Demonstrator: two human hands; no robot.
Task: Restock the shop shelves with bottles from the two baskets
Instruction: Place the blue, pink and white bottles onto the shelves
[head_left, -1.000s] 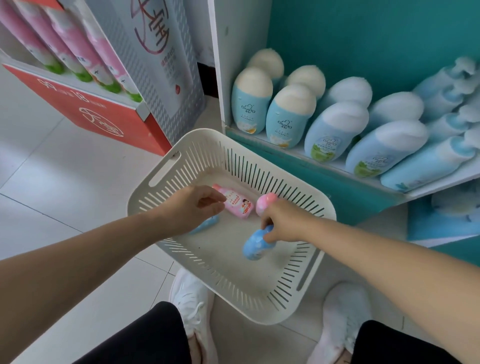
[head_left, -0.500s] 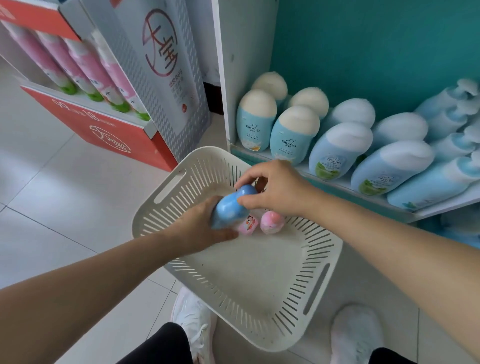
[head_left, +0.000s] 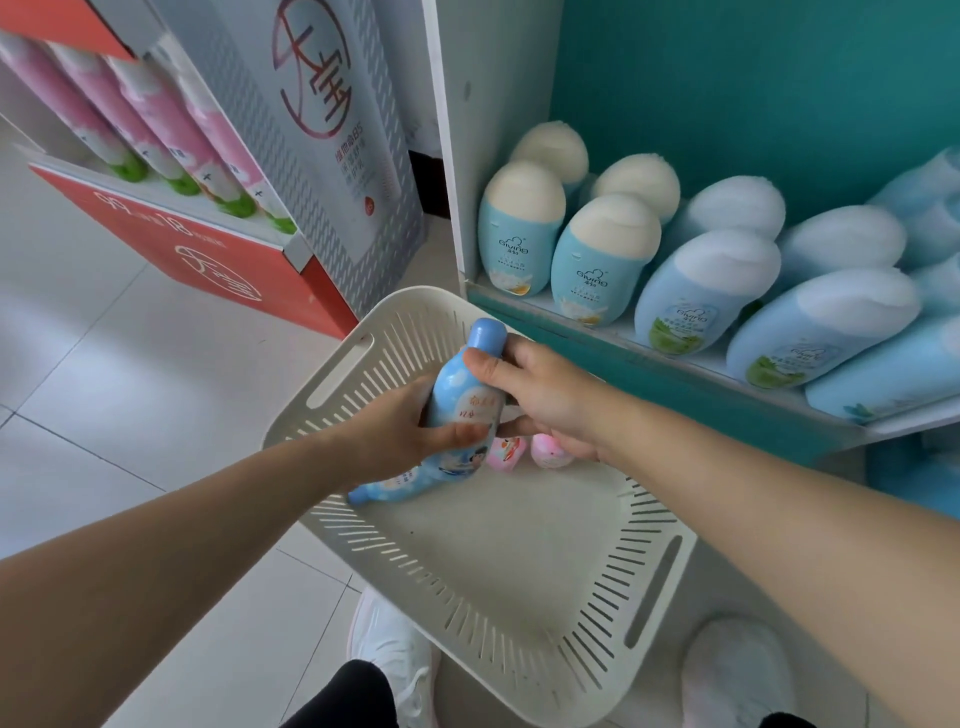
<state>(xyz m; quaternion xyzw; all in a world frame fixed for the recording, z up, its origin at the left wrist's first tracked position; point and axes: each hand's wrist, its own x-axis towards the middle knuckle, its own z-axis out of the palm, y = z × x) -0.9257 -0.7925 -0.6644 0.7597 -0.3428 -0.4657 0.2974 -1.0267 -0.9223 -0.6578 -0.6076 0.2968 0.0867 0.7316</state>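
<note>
One bottle (head_left: 464, 392) in left hand (head_left: 392, 441) (right hand (head_left: 553, 400) too).

A blue bottle (head_left: 464, 397) stood nearly upright over the white slotted basket (head_left: 498, 561); a second blue bottle (head_left: 397, 484) slanted beneath, pink bottles (head_left: 549, 451) lying inside.

Blues and pinks over cream and teal.
The blue bottle (head_left: 462, 400) is sky blue with white clouds, a cartoon print and a plain blue cap. The pink bottles (head_left: 550, 451) carry pale prints. The basket (head_left: 602, 592) is cream with slotted walls. The shelf (head_left: 753, 93) is teal, and the shelf bottles (head_left: 519, 228) are pale blue with cream or white caps, some with green labels. The tubes (head_left: 156, 119) are pink with green caps, the stand (head_left: 208, 249) red with white lettering, the panel (head_left: 363, 218) grey with a red emblem, and the floor (head_left: 104, 389) white tile.
</note>
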